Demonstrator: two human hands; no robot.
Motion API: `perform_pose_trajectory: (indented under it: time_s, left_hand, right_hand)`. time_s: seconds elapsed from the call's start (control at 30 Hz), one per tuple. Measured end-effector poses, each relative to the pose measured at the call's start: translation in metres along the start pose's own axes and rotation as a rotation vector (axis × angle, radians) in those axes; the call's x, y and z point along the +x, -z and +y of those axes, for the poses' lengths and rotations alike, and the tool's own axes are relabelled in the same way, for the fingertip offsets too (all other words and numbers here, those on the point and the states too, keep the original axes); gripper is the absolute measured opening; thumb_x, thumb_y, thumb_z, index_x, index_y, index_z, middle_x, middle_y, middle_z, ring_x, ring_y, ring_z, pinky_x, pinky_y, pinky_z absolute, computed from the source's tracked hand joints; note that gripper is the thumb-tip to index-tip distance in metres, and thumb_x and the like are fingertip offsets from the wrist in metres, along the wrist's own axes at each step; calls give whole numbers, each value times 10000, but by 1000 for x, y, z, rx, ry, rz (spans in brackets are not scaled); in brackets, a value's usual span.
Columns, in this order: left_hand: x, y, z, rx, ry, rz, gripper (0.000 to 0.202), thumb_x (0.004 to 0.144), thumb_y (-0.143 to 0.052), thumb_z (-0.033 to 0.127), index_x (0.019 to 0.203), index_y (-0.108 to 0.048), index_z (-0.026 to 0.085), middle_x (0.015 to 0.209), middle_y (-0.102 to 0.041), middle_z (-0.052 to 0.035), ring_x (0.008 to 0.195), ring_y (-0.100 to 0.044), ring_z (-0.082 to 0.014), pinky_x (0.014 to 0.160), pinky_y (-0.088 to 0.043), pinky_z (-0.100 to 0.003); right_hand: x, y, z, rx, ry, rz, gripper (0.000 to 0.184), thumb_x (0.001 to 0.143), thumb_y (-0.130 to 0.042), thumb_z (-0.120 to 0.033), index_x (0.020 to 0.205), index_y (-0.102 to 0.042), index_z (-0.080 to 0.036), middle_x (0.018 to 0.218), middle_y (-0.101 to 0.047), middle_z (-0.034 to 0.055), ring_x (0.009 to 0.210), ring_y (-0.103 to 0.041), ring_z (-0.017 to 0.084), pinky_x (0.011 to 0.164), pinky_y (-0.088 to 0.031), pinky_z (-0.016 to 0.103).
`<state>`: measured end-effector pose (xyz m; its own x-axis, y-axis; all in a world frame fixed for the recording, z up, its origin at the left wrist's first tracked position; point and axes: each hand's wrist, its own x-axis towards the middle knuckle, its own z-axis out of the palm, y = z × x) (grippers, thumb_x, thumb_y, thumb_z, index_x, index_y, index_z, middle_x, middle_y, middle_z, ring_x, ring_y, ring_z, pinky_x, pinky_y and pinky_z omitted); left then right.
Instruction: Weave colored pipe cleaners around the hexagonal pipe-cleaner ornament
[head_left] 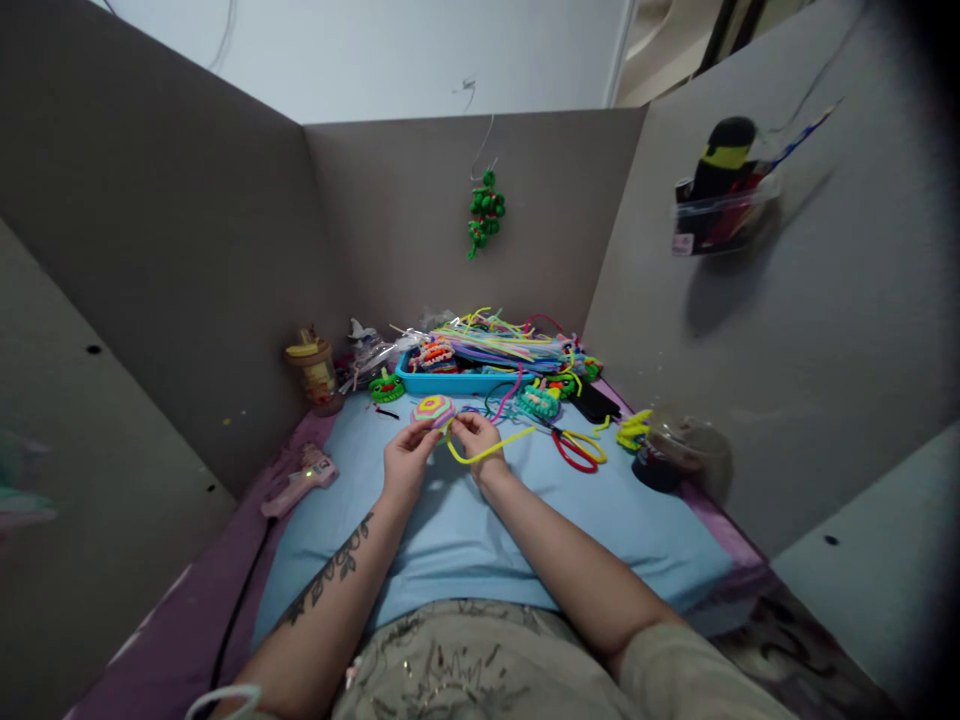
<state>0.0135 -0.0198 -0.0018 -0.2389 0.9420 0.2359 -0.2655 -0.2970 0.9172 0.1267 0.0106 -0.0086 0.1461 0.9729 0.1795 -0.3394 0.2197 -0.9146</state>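
The left hand point(409, 447) pinches a striped disc point(433, 408); at its edge, the right hand point(480, 440) pinches a yellow stem point(489, 454). Scissors point(558, 436) lie right of the right hand.

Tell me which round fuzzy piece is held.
The multicoloured ringed piece, held in the left hand; the green piece left of the blue tray and the teal piece near the scissors lie untouched.

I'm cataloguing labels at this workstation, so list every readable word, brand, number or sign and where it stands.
No text is legible.
Label on the clear wall tub: too small and blurred.
Marks on the dark jar: too blurred.
Print on the cup: too blurred.
Striped piece and yellow stem: no lettering visible.
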Motion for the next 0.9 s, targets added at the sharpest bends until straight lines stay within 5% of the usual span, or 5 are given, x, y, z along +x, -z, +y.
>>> perform_pose_trajectory:
  time_s: [0.63,0.9]
  left_hand:
    - [-4,-3,5,10,0,-9,343,574,-790,288,874,-694,152,853,-725,-67,796,-671,-195,817,-504,-341]
    - [-1,1,0,33,-10,-15,349,596,-778,300,899,-692,149,877,-722,-75,809,-669,-189,801,-499,-314]
  right_hand:
    - [1,-2,-3,66,-63,42,344,495,-767,-414,687,-605,-179,573,-580,-25,513,-490,108,469,-359,227]
    - [-1,3,-8,90,-146,-60,284,523,-760,-389,581,-608,-157,513,-552,-36,450,-430,67,451,-311,205]
